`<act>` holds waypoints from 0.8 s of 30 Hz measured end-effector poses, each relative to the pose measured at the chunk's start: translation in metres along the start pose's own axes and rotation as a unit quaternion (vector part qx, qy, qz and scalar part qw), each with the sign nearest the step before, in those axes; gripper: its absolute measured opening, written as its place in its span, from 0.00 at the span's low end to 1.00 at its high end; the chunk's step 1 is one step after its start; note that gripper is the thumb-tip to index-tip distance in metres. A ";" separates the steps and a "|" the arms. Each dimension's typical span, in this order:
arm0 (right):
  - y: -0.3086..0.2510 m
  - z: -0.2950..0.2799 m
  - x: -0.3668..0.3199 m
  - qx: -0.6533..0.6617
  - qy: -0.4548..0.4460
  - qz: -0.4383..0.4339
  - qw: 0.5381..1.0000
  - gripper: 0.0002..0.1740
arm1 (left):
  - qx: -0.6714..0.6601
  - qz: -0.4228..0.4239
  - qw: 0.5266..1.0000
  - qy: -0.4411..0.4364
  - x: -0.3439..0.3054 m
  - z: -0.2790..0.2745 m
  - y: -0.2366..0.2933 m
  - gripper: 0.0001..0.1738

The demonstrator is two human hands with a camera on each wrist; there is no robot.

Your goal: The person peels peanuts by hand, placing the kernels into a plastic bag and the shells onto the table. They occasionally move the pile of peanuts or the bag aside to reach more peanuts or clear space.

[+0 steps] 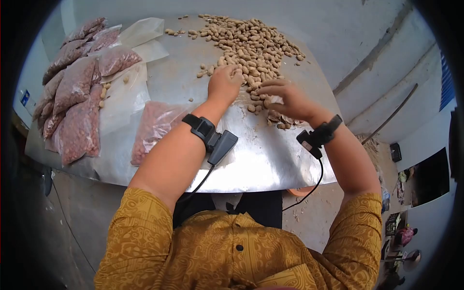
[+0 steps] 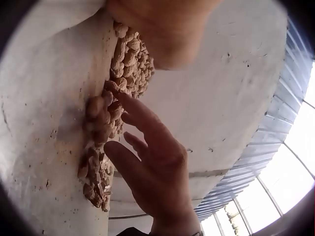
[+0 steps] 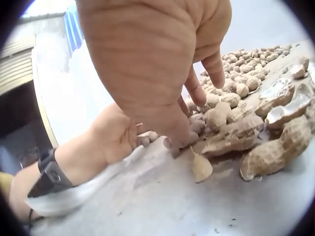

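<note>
A heap of unshelled peanuts [image 1: 251, 46] spreads over the metal table [image 1: 266, 164]. At the heap's near left edge is my left hand [image 1: 224, 84], fingers bent inward; whether a peanut is inside them I cannot tell. My right hand [image 1: 290, 99] reaches in from the right, its thumb and forefinger apart in the left wrist view, fingertips right at the near peanuts [image 2: 98, 115]. Just below that hand lies a small pile of split shells [image 2: 98, 182]. Close up in the right wrist view are a whole peanut [image 3: 280, 150] and an opened shell [image 3: 283, 105].
Several clear bags of shelled reddish peanuts [image 1: 75, 89] are stacked at the table's left. Another filled bag [image 1: 154, 125] lies flat near my left forearm. Empty clear bags [image 1: 123, 104] rest beside the stack. A wall [image 1: 348, 43] stands behind the table.
</note>
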State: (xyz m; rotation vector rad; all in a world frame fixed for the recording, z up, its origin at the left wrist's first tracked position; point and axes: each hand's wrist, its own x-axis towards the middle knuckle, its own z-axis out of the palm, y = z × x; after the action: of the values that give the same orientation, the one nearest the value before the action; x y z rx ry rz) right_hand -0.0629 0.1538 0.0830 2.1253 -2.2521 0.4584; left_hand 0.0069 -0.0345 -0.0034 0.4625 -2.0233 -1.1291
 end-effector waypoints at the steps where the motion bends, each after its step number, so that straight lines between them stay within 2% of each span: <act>1: 0.000 -0.005 -0.006 -0.002 0.000 0.016 1.000 0.18 | -0.030 -0.021 0.999 -0.012 0.000 -0.001 0.002 0.17; 4: 0.006 -0.015 -0.024 -0.021 -0.012 0.052 0.998 0.16 | -0.019 0.052 0.997 0.050 0.000 0.000 0.004 0.15; 7: 0.017 -0.019 -0.040 -0.031 -0.057 0.104 0.992 0.15 | -0.041 0.032 0.998 0.041 -0.003 -0.003 0.010 0.14; 8: 0.018 -0.023 -0.044 -0.017 -0.076 0.145 0.986 0.15 | -0.051 0.030 0.997 0.042 -0.003 -0.002 0.008 0.14; 11: 0.038 -0.025 -0.058 -0.027 -0.095 0.152 0.983 0.16 | -0.077 0.019 0.996 0.042 -0.002 0.002 0.004 0.14; 18: 0.035 -0.027 -0.069 -0.007 -0.080 0.154 0.985 0.17 | -0.075 0.018 0.997 0.032 0.000 0.005 0.000 0.15; 21: 0.048 -0.029 -0.075 -0.024 -0.092 0.163 0.982 0.15 | -0.081 0.016 0.996 0.039 -0.001 0.005 -0.001 0.14; 24: 0.033 -0.030 -0.074 -0.037 -0.131 0.250 0.959 0.11 | -0.086 0.012 0.996 0.027 0.000 0.004 0.000 0.14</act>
State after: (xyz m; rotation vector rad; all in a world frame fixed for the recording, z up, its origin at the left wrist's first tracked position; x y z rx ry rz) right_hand -0.0949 0.2336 0.0895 1.6470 -2.9074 0.0889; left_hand 0.0040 -0.0321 -0.0045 0.3764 -1.8623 -1.2495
